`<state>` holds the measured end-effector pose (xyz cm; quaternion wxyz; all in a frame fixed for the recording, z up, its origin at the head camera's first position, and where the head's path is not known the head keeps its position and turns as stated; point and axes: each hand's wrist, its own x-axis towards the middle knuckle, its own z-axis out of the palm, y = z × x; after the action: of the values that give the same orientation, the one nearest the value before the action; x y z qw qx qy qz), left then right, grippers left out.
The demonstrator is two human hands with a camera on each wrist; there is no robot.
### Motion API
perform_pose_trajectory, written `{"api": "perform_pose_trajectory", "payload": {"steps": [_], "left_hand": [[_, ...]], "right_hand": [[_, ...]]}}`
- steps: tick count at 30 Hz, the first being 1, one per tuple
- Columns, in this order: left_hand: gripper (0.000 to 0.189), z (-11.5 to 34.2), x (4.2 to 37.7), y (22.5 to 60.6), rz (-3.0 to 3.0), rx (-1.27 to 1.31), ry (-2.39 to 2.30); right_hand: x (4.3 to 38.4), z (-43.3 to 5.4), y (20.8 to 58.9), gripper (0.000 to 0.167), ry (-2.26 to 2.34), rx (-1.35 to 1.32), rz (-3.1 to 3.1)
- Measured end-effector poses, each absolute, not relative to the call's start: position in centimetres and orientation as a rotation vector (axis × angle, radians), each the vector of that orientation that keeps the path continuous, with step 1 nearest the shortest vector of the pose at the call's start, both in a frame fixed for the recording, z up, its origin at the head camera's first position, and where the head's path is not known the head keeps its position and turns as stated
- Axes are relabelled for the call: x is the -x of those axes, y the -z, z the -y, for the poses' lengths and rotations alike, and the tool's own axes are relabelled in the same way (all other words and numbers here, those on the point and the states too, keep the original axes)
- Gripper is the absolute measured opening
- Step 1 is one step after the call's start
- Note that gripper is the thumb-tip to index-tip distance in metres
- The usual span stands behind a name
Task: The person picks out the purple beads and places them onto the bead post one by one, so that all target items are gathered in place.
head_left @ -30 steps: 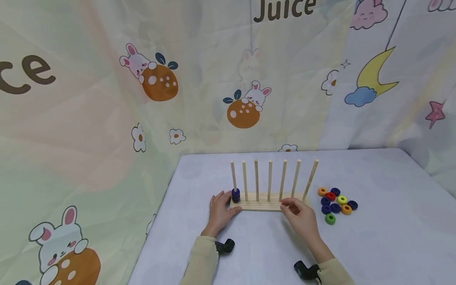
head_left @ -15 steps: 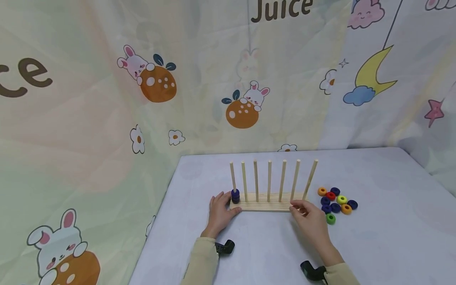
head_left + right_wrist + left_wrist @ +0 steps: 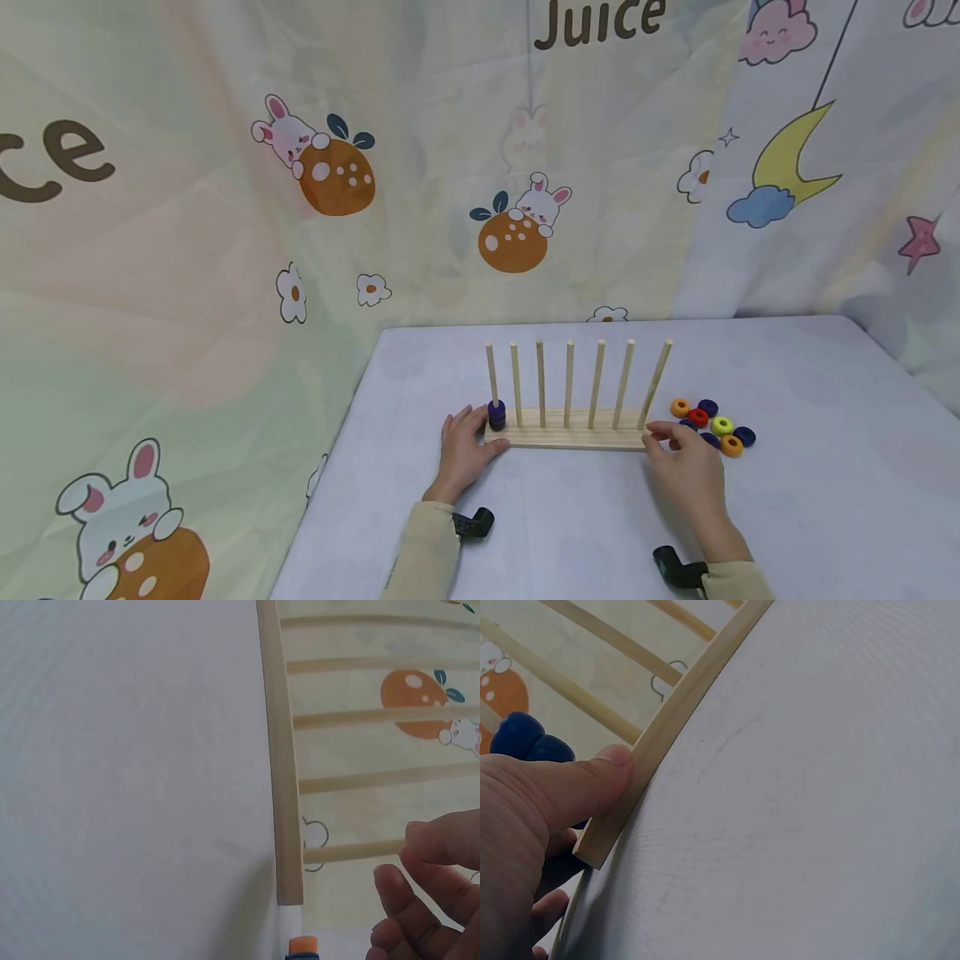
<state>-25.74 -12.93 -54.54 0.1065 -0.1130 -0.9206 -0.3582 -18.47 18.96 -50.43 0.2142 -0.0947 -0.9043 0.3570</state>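
Observation:
A wooden peg rack (image 3: pixel 570 438) stands on the table, with several upright pegs along its pale base. Navy rings (image 3: pixel 497 415) are stacked on its leftmost peg. My left hand (image 3: pixel 462 450) grips the rack's left end; in the left wrist view its thumb (image 3: pixel 592 780) presses the base's edge beside the blue rings (image 3: pixel 532 739). My right hand (image 3: pixel 690 475) is at the rack's right end, fingers loosely bent. In the right wrist view nothing shows between its thumb and fingers, near the end peg (image 3: pixel 352 851); whether it touches the wood I cannot tell.
Loose rings lie right of the rack: orange (image 3: pixel 731 445), red (image 3: pixel 698 417), yellow (image 3: pixel 722 426) and several navy (image 3: pixel 745 437). My right hand hides part of this group. A printed cloth (image 3: pixel 420 167) hangs behind the table (image 3: pixel 840 500).
My right hand has moved rightward along the rack's front, from the middle-right pegs to the right end, now covering the green ring. My left hand stays at the left end.

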Motion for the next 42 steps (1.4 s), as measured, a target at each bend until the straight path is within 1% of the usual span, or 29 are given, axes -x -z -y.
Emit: {"api": "perform_pose_trajectory", "payload": {"steps": [14, 19, 30, 42], "left_hand": [[0.066, 13.0, 25.6, 54.6, 2.697, 0.348, 1.077], [0.065, 12.9, 25.6, 54.4, 2.694, 0.357, 1.067], [0.064, 12.9, 25.7, 54.4, 2.684, 0.353, 1.079], [0.067, 12.8, 25.9, 54.5, 2.679, 0.337, 1.087]], "right_hand": [[18.5, -22.6, 50.9, 0.026, -0.946, 0.431, 2.590], [18.4, -23.4, 50.9, 0.032, -0.939, 0.503, 2.617], [18.9, -23.7, 51.4, 0.039, -0.957, 0.588, 2.654], [18.8, -23.6, 51.5, 0.041, -0.919, 0.544, 2.690]]}}
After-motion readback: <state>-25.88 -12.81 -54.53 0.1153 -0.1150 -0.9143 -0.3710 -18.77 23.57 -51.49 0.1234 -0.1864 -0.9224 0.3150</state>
